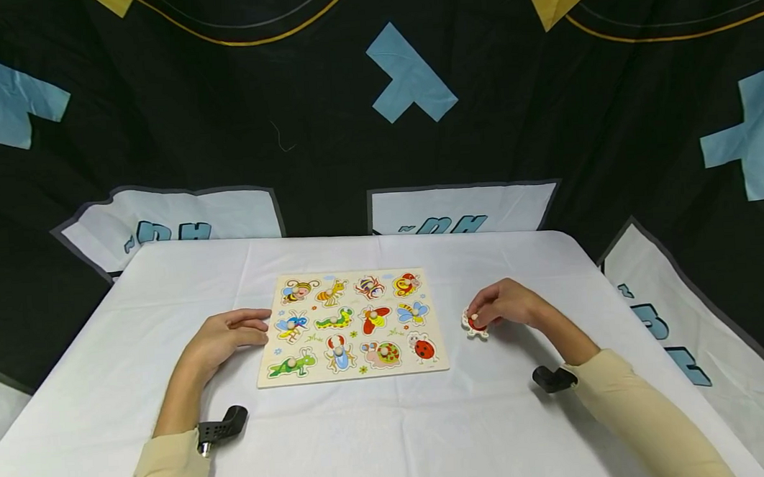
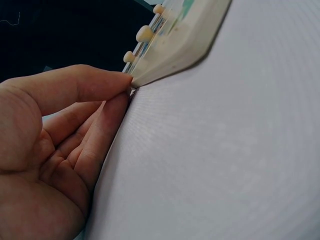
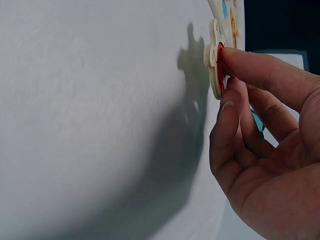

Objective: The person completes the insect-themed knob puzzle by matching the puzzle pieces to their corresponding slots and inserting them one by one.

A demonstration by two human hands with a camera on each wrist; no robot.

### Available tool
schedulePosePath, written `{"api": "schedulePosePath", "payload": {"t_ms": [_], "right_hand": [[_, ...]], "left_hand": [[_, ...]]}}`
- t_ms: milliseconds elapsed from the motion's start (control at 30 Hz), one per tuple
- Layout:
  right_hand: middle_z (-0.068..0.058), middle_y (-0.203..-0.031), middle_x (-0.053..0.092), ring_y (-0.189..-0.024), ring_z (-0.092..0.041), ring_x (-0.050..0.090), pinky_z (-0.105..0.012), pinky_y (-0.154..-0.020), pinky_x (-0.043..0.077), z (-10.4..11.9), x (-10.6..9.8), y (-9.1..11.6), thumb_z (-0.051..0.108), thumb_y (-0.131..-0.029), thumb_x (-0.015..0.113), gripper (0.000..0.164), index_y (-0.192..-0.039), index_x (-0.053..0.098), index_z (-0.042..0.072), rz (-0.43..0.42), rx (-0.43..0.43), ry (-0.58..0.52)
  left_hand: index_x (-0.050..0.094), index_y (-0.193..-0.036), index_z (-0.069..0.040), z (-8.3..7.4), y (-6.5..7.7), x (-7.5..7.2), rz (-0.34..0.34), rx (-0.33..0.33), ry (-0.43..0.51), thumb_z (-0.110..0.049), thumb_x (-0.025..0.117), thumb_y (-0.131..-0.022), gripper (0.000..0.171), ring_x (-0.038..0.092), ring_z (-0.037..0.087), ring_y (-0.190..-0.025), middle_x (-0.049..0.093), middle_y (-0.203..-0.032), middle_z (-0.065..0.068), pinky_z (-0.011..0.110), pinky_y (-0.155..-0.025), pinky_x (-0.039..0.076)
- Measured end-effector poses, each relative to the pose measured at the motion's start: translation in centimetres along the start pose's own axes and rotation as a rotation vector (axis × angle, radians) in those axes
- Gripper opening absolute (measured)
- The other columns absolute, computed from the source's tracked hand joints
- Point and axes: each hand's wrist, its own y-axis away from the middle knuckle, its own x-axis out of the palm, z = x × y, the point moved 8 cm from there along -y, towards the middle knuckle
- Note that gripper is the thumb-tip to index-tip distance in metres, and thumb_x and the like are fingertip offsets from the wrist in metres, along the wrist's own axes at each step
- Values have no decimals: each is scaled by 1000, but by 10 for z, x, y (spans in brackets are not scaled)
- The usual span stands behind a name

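Note:
A wooden peg puzzle board point(image 1: 350, 326) with painted insects lies flat on the table, small knobs standing up from its pieces. At the board's left side is my left hand point(image 1: 225, 340), its fingers fairly straight and the fingertips right at the edge. The left wrist view shows those fingertips point(image 2: 122, 82) against the pale board edge point(image 2: 175, 62). To the right of the board, my right hand point(image 1: 505, 304) pinches a small red-and-white puzzle piece point(image 1: 474, 329) with a wavy outline. Seen from the right wrist, the piece point(image 3: 214, 62) stands tilted on edge between thumb and fingers.
A white cloth covers the table point(image 1: 341, 442). The ladybug picture point(image 1: 422, 346) at the board's lower right shows no knob. Behind the table hangs a black cloth point(image 1: 310, 112) with blue and yellow shapes. Each wrist wears a black camera mount point(image 1: 222, 425).

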Motion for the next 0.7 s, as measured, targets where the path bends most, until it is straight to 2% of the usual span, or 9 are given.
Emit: {"api": "schedulePosePath", "payload": {"t_ms": [267,700], "right_hand": [[-1,-79,74,-72,-14,60,-30,-69,51,13,15,-5,8,-76,79,19,-94,79,5,36,-24,9],[1,-78,71,-72,-14,60,-29,-68,51,24,34,-11,6,-72,82,21,-93,80,5,70,-16,-26]], "left_hand": [[59,-141,-5,2,-1,0,-4,-8,0,-16,79,-85,62,67,3,-93,73,-114,6,16,-86,42],[58,-142,-4,2,-1,0,-1,-5,8,-15,79,-85,62,67,2,-92,72,-114,6,14,-85,42]]}}
